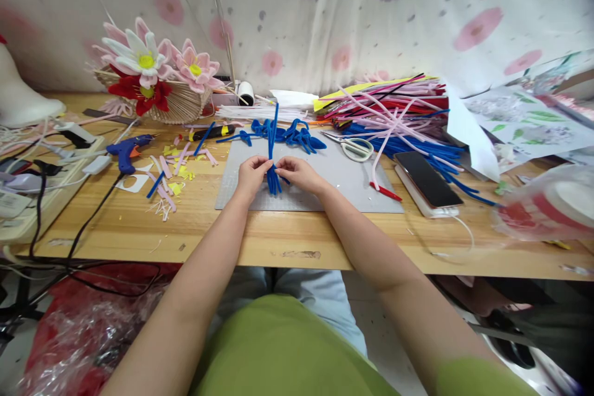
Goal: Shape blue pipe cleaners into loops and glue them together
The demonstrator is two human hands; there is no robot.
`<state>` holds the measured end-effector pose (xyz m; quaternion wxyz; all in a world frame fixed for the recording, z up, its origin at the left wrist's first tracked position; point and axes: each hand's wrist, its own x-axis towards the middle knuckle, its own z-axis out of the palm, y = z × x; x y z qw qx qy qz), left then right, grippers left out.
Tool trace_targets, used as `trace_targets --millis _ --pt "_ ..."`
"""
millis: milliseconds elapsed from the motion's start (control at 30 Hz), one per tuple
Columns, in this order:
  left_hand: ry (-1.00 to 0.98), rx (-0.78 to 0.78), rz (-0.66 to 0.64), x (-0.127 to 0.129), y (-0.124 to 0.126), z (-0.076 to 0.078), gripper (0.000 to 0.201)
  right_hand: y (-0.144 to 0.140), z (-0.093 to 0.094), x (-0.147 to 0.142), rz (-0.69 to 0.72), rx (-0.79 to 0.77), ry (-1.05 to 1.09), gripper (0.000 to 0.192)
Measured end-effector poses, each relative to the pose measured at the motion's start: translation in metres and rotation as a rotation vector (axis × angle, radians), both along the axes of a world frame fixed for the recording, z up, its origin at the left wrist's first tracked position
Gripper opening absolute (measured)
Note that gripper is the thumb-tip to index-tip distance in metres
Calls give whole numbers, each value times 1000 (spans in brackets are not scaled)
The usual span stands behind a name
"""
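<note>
Through the head view I had both hands over the grey mat (352, 189), with the blue stems (273, 183) upright between them. The left hand (253, 174) was closed to a fingertip pinch on the bundle; the right hand (297, 173) met it from the other side, thumb and fingers drawn together on the stems, though I couldn't tell how many of them it had. I judged the step called for 1 hand to be a steady clamp and the other to do the bending, with a light grip so the fuzz wouldn't flatten and the lower ends level.

Finished-looking blue pieces (304, 136) lay along the mat's back edge, the scissors (344, 141) to their right. The wooden tabletop (260, 250) was crowded: a glue gun (124, 151) and scraps (163, 167) to the left, a phone (429, 178) and a heap of coloured stems (399, 105) to the right. Fabric flowers (146, 60) stood at the back left, before a flower-printed curtain (264, 6).
</note>
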<state>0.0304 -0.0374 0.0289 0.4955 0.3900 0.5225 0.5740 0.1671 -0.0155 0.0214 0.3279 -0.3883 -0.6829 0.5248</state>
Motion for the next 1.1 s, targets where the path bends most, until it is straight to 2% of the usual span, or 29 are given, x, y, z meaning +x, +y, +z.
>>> trace_targets --millis 267,433,733,833,933,1100 --pt "4 37 118 4 2 -6 14 -1 3 -1 -28 68 -61 13" --pt "-71 10 155 9 2 -5 13 -2 5 -3 -32 54 -52 12" --pt "-325 13 13 11 3 -3 28 -3 -5 -13 -79 7 84 15" --pt "-405 20 30 11 2 -3 28 -4 -7 -15 -72 -43 99 27" --pt "-495 24 59 13 2 -4 27 -3 -10 -18 -70 -57 137 29" --pt "-453 15 8 17 0 -6 16 -2 -14 -20 -132 -94 199 25"
